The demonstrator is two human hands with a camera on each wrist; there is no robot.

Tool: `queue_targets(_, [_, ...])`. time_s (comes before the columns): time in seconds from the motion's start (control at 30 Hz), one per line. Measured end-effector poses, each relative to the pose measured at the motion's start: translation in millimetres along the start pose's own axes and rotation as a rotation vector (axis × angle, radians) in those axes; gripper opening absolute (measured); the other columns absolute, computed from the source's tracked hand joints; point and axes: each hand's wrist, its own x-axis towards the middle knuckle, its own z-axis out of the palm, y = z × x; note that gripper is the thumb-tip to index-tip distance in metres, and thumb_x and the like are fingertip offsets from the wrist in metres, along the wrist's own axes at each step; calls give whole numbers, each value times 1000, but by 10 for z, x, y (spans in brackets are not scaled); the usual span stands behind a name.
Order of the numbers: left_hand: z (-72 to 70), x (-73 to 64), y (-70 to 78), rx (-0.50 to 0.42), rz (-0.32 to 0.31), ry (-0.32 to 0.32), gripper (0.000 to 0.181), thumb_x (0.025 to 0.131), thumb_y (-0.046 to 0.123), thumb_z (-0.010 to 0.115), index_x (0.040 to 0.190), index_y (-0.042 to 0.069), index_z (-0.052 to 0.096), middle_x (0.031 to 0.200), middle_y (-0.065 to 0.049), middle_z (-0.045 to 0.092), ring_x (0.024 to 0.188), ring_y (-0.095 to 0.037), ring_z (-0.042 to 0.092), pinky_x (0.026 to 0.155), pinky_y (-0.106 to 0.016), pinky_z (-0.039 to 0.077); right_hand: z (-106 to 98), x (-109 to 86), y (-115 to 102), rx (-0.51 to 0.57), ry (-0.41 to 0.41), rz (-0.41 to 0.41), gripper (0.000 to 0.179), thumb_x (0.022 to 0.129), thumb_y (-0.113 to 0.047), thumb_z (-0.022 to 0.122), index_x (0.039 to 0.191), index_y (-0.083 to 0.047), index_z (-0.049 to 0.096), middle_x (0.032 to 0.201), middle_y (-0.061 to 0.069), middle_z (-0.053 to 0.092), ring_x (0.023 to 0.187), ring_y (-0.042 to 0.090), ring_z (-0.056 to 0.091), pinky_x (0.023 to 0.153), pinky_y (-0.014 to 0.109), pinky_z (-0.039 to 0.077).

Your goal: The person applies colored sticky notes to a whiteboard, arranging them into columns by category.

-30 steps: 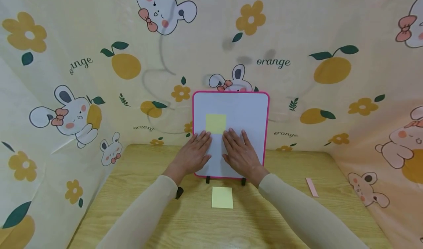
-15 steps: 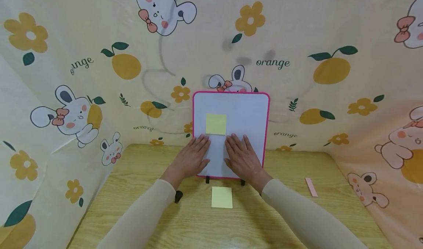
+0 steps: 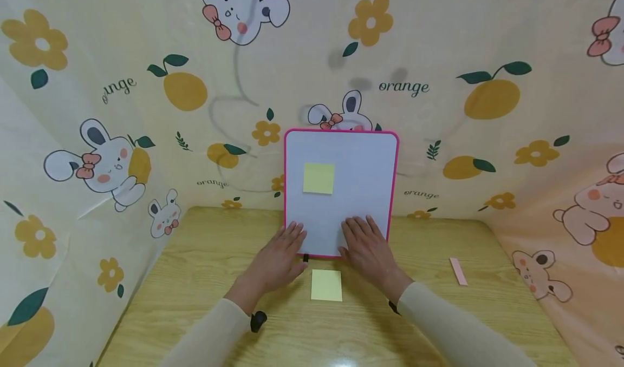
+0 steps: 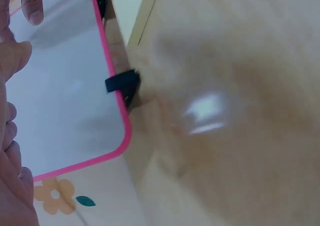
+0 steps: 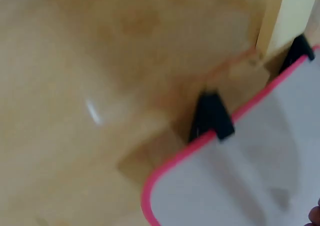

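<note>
Head view: whiteboard [image 3: 363, 166] with pink rim stands leaning back near the middle of the back edge of the worktop [image 3: 312, 337]; yellow note [image 3: 319, 178] lies flat on its face, left of centre, clear of both hands; left hand [image 3: 275, 261] at the board's lower left corner, fingers extended, gripping nothing; right hand [image 3: 369, 253] over the lower right part, fingers likewise extended, thumb out; firm contact with the board hard to judge; yellow paper square [image 3: 326, 285] on the worktop between the wrists, nearer the front edge than the board; pink strip [image 3: 458, 272] toward the right edge; printed cloth [image 3: 439, 31] rises behind the back edge.

Left wrist view: black feet [image 4: 122, 80] hold the board's bottom rim; hand partly cut off.

Right wrist view: board corner and both feet; fingertips barely in frame, their pose unreadable.
</note>
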Motion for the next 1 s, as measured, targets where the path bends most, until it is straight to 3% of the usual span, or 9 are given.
queue_targets(0.23, [160, -224, 157, -43, 4, -62, 83, 104, 52, 61, 164, 2, 34, 173, -15, 29, 163, -32, 23, 133, -49, 23, 29, -279, -210, 148, 19, 24, 54, 95, -37, 78, 132, 0, 64, 130, 15, 67, 123, 35, 63, 117, 54, 48])
queue_targets(0.5, [351, -369, 326, -177, -5, -177, 89, 101, 57, 64, 165, 3, 32, 175, -13, 25, 164, -30, 17, 134, -48, 20, 99, -529, -426, 160, 25, -52, 50, 90, -42, 83, 118, -3, 68, 117, 9, 71, 111, 29, 67, 107, 47, 56])
queue_targets(0.77, [524, -358, 327, -202, -8, -211, 97, 96, 62, 68, 165, 3, 33, 175, -13, 25, 164, -29, 17, 134, -45, 19, 82, -638, -582, 206, -60, -80, 46, 90, -44, 83, 115, -7, 70, 116, 4, 71, 113, 25, 65, 104, 44, 56])
queue_targets(1.0, [595, -323, 346, -204, -20, -238, 105, 92, 69, 67, 166, 4, 30, 176, -12, 21, 164, -28, 15, 134, -43, 18, 54, -679, -661, 256, -61, -92, 40, 88, -39, 84, 107, -8, 67, 108, 3, 70, 105, 22, 64, 96, 42, 58])
